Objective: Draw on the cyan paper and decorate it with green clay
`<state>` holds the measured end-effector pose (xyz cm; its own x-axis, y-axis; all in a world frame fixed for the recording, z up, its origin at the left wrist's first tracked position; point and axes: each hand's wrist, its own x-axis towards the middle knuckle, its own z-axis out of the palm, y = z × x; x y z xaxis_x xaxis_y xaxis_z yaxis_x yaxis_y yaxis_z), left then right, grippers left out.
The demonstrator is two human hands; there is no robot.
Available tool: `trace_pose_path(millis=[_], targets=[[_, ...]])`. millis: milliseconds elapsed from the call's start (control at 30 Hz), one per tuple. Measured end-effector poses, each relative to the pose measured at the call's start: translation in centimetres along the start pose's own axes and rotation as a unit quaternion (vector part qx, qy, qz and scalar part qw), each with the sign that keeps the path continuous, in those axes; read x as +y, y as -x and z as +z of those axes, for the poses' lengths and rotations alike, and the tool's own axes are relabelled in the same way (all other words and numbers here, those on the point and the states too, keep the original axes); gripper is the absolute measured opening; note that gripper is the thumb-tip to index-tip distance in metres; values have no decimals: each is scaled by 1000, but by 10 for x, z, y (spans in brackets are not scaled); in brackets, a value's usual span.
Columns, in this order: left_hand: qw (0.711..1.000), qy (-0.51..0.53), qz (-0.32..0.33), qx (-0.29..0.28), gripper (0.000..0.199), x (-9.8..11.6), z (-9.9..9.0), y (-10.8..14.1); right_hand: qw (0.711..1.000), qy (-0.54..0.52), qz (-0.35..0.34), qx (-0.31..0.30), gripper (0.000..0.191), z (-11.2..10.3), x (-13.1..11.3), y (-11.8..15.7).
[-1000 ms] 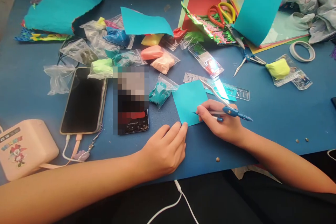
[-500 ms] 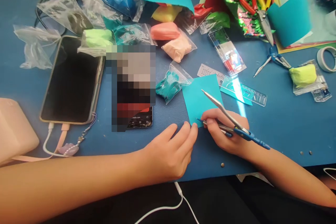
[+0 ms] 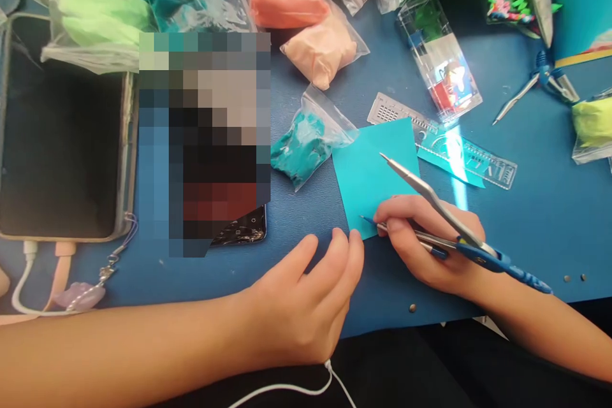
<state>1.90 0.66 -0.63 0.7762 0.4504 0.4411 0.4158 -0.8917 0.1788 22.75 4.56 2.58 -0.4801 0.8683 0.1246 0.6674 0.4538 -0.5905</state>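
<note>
A turquoise paper square (image 3: 375, 166) lies on the blue table. My right hand (image 3: 425, 245) pinches a compass (image 3: 471, 252) by the leg that carries a small blue pencil. The pencil's tip is at the paper's lower left part, while the other metal leg points up and left above the sheet. The compass's blue handle extends over my right wrist. My left hand (image 3: 318, 293) rests at the paper's lower left corner, fingers apart and slightly bent, with nothing held. Its fingertips are at or near the paper's edge.
A clear ruler (image 3: 492, 166) lies partly behind the paper. Beside it are a bag of teal clay (image 3: 303, 146) and a clear plastic case (image 3: 442, 70). Two phones lie at the left, one dark (image 3: 62, 134). Several clay bags and a second compass (image 3: 540, 80) are farther back.
The view has moved closer and shifted, so things look larger. My right hand still holds the compass, its tip at nearly the same spot on the paper. My left hand stays beside the corner.
</note>
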Motion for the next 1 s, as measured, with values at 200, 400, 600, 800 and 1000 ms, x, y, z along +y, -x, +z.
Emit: trace_pose_path(millis=[200, 400, 600, 800, 1000], targets=[[1000, 14, 10, -18, 26, -1, -5, 1, 1000, -5, 8, -20, 21, -2, -1, -1], [999, 21, 13, -29, 23, -3, -5, 1, 1000, -6, 22, -12, 22, -1, -3, 0], [999, 26, 32, -32, 24, -2, -7, 2, 1000, -19, -5, -16, 20, -1, 1, -1], [999, 24, 36, -26, 24, -2, -8, 1, 999, -20, 25, -29, 22, -2, 1, -2], [999, 26, 23, -20, 26, -2, -8, 0, 995, -100, -17, -20, 18, 6, 11, 5]])
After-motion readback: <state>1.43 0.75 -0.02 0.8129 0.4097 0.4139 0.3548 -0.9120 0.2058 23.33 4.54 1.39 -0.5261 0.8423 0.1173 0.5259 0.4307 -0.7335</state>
